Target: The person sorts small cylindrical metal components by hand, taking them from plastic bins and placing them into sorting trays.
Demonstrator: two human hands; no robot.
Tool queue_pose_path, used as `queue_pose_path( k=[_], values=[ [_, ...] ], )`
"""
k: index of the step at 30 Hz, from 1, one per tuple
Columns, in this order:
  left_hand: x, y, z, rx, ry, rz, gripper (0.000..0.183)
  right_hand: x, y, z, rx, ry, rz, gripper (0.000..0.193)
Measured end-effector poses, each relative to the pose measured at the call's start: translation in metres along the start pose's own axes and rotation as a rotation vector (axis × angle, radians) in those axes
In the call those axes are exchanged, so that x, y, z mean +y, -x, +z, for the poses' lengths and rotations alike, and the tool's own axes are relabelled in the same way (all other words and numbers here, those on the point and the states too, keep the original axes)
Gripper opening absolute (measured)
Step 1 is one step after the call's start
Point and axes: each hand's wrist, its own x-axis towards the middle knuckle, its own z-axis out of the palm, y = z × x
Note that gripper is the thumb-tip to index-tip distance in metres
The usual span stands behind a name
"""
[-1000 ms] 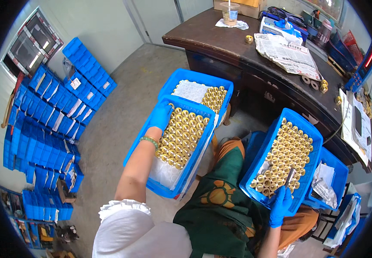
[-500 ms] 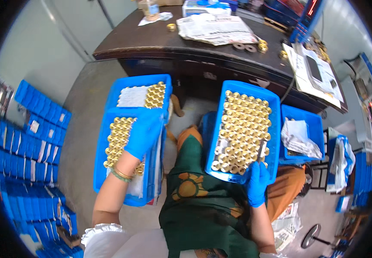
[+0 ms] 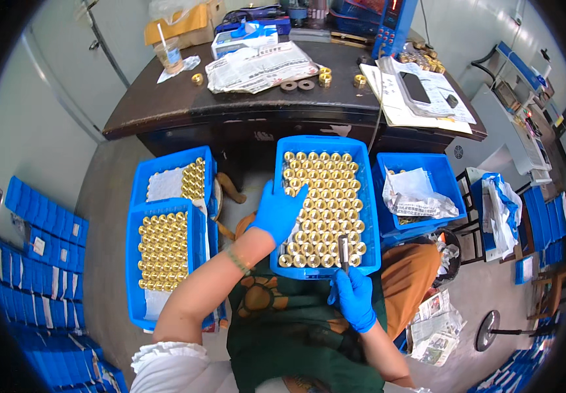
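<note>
My right hand [image 3: 355, 298], in a blue glove, sits at the near edge of the blue tray [image 3: 369, 196] on my lap, fingers closed around a slim dark gauge pin [image 3: 344, 247] that stands upright over the nearest row of brass rings [image 3: 322, 203]. My left hand [image 3: 277, 211], also gloved in blue, lies flat with fingers spread apart on the left rim of the same tray, fingertips resting on the rings near that edge; it grips nothing. The rings fill the tray in even rows, standing on end. Left of my left forearm, on the floor side, a second blue tray [image 3: 132, 262] holds more brass rings in rows, with a white sheet showing at its near end. Just beyond it a third blue tray [image 3: 140, 177] is partly filled, rings on its right side and white paper on the left. Right of the lap tray a blue bin [image 3: 450, 177] contains crumpled newspaper. Far from me stands a dark wooden desk [image 3: 165, 105] carrying a folded newspaper [image 3: 256, 65], a few loose brass rings [image 3: 325, 77], a clear plastic cup [image 3: 170, 54] with a straw, and papers with a phone [image 3: 415, 86] on top. Stacks of blue trays [image 3: 40, 236] line the floor at far left.
</note>
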Motion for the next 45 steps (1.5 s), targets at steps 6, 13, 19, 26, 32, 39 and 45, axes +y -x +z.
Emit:
queue_pose_path(
  k=[6,13,19,26,32,39,45],
  values=[
    [0.058,0.002,-0.091,-0.175,1.543,-0.406,0.055,-0.035,-0.014,0.0,-0.308,0.164,0.028,0.023],
    [0.087,0.008,-0.122,-0.196,1.685,-0.408,0.038,-0.041,-0.015,0.013,-0.133,0.082,-0.042,0.021],
    [0.1,0.019,-0.127,0.026,1.439,-0.429,0.045,-0.022,-0.024,0.023,0.128,0.636,-0.618,0.015],
    [0.104,0.025,-0.123,-0.013,1.524,-0.556,0.04,-0.027,-0.014,0.027,0.166,0.523,-0.55,0.015],
    [0.126,0.038,-0.117,-0.061,1.878,-0.382,0.047,-0.045,-0.008,0.037,0.132,0.41,-0.649,0.01],
    [0.138,0.049,-0.122,0.131,1.699,-0.424,0.057,-0.05,0.005,0.031,0.064,0.411,-0.534,0.04],
    [0.134,0.058,-0.123,0.136,1.557,-0.335,0.061,-0.049,0.006,0.04,0.035,0.358,-0.492,0.038]
  ],
)
